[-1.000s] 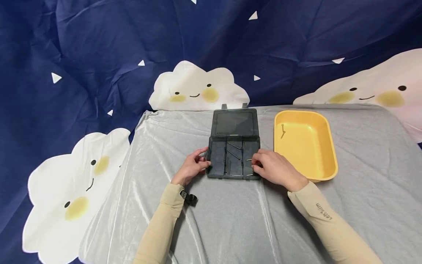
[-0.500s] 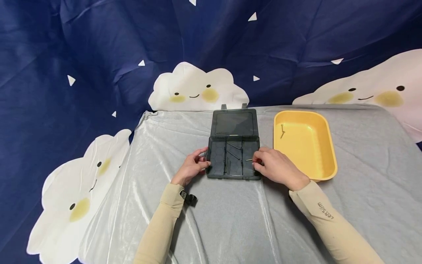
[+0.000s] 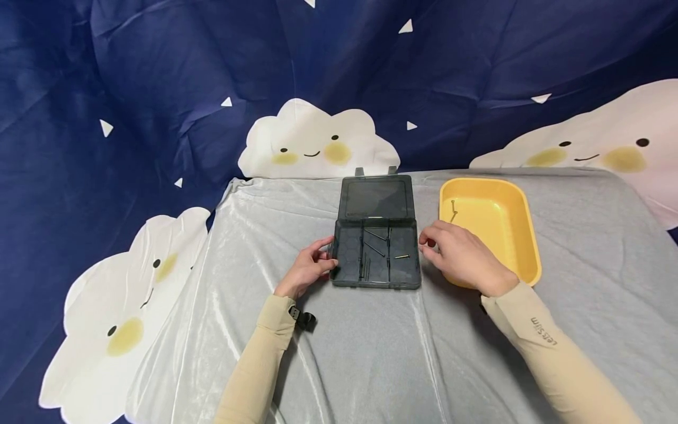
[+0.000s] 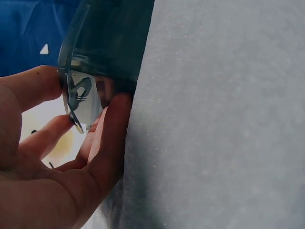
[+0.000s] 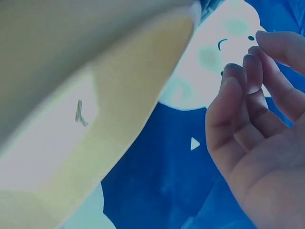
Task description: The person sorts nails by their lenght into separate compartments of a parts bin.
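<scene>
A dark translucent compartment box sits on the cloth with its lid folded back. My left hand grips the box's left wall between thumb and fingers, as the left wrist view also shows. Several thin dark screws lie in the middle compartment, and a brass-coloured screw lies in the right one. My right hand hovers between the box and the yellow tub, overlapping the tub's near-left rim. In the right wrist view its fingers are loosely bent with nothing between them.
Inside the yellow tub, two screws lie near its left wall. Grey cloth covers the table. A dark blue curtain with printed clouds hangs behind and to the left.
My right hand has let go of the brass-coloured screw in the right compartment and drawn back rightward, out of the box. My left hand has stayed on the box.
</scene>
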`<state>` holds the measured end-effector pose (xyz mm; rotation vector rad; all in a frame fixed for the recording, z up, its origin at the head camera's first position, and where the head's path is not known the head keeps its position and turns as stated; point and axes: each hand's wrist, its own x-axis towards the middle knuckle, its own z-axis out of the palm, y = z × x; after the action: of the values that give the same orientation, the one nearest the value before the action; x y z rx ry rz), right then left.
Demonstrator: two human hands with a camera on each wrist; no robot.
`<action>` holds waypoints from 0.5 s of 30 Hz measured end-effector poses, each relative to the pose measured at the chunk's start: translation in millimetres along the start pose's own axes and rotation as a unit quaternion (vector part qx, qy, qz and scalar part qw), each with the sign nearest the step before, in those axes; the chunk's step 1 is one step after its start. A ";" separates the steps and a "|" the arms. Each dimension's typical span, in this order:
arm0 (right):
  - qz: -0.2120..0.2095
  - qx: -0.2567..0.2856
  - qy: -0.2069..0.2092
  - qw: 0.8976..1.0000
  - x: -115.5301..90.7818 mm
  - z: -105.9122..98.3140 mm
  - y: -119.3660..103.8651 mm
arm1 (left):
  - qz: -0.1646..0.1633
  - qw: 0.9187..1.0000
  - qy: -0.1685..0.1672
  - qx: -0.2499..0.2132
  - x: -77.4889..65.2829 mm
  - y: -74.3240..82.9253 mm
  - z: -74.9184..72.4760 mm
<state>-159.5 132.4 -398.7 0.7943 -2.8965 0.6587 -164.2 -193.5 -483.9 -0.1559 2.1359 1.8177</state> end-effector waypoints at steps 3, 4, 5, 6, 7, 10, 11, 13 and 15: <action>0.005 -0.005 0.005 1.000 1.0 -8.2 4.2 | 0.001 1.000 0.001 0.002 0.4 -0.4 0.2; 0.007 -0.006 0.007 1.000 1.5 -10.7 5.9 | 0.001 1.000 0.001 0.003 0.5 -0.5 0.4; 0.009 -0.009 0.008 1.000 1.9 -13.2 7.7 | 0.001 1.000 0.001 0.002 0.7 -0.7 0.5; 0.011 -0.011 0.009 1.000 2.4 -15.5 9.7 | 0.001 1.000 0.002 0.001 0.8 -0.9 0.5; 0.013 -0.014 0.011 1.000 2.9 -17.8 11.8 | 0.000 1.000 0.002 0.000 0.7 -0.9 0.6; 0.017 -0.020 0.016 1.000 3.5 -24.2 19.0 | 0.001 1.000 0.003 -0.004 1.0 -1.7 0.8; 0.021 -0.022 0.017 0.999 3.7 -26.2 21.7 | 0.001 1.000 0.003 -0.005 1.2 -2.0 0.8; 0.029 -0.028 0.017 0.999 3.8 -29.8 27.1 | 0.001 1.000 0.003 -0.004 1.6 -2.6 0.9; 0.033 -0.038 0.011 0.999 3.7 -32.9 33.3 | 0.002 1.000 0.003 -0.001 1.7 -2.8 0.8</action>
<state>-181.0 170.4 -381.1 0.6814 -2.9183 0.5571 -164.9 -193.0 -487.3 -0.1564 2.1404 1.8237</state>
